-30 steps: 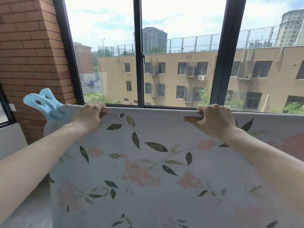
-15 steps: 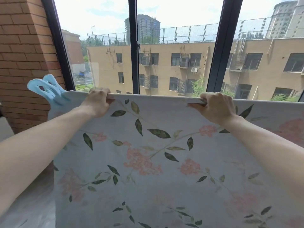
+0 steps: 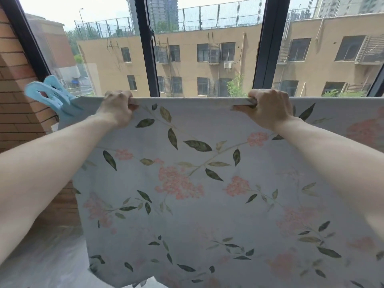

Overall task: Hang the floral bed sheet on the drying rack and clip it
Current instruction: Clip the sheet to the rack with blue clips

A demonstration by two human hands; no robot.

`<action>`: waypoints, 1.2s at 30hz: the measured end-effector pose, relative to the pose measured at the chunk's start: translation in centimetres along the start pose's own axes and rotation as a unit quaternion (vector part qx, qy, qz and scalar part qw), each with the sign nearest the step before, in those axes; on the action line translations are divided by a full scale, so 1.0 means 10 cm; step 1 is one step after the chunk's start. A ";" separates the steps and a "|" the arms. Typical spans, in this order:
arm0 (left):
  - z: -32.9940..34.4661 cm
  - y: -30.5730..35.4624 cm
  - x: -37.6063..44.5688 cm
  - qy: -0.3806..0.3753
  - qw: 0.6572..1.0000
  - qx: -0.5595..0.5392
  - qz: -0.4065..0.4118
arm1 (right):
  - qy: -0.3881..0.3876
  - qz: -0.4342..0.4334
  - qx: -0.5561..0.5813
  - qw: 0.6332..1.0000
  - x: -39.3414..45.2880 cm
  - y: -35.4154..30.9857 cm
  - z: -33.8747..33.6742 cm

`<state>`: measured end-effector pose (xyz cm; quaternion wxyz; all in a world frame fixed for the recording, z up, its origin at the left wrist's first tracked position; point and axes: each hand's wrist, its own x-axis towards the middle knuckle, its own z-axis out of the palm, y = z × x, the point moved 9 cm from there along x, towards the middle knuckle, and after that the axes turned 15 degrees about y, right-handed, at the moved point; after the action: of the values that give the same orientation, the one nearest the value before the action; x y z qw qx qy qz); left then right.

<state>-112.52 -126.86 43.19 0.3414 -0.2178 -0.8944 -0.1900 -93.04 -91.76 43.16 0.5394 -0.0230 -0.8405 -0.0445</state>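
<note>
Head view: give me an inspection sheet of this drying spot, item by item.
Surface: pale floor at lower left; the rack bar is hidden under the fabric.
Job's things: floral bed sheet draped over a straight top edge; blue clip on its left end.
Clutter: nothing seen.
Hands: left hand and right hand both grip the sheet's top edge, fingers curled over it.
Cables: nothing seen.
Surroundings: brick wall at left, dark-framed window behind, tan building outside.
</note>
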 end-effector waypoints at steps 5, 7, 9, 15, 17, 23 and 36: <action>0.14 -0.18 0.00 -0.010 1.000 0.013 0.018 | -0.004 0.004 -0.005 1.000 -0.05 -0.07 0.16; 0.16 -0.21 0.02 -0.019 0.999 0.031 0.032 | -0.008 0.014 -0.008 1.000 -0.05 -0.09 0.19; 0.17 -0.19 0.06 -0.025 0.995 0.079 0.055 | -0.009 0.043 0.002 0.999 -0.07 -0.09 0.18; 0.31 0.37 0.14 -0.044 0.982 0.132 0.128 | 0.011 0.120 0.006 0.993 -0.31 0.18 -0.07; 0.38 0.82 0.07 -0.058 0.981 0.083 0.163 | 0.022 0.151 -0.016 0.988 -0.43 0.39 -0.28; 0.49 2.26 -0.20 -0.066 0.968 -0.048 0.237 | 0.029 0.204 -0.087 0.975 -0.85 1.10 -0.99; 0.85 4.81 -0.37 -0.054 0.951 -0.144 0.268 | -0.065 0.345 -0.209 0.913 -1.43 3.75 -2.28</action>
<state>-89.54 -83.65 43.87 0.2962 -0.5064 -0.7831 -0.2064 -63.24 -56.55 41.51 0.4480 -0.4266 -0.7851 -0.0292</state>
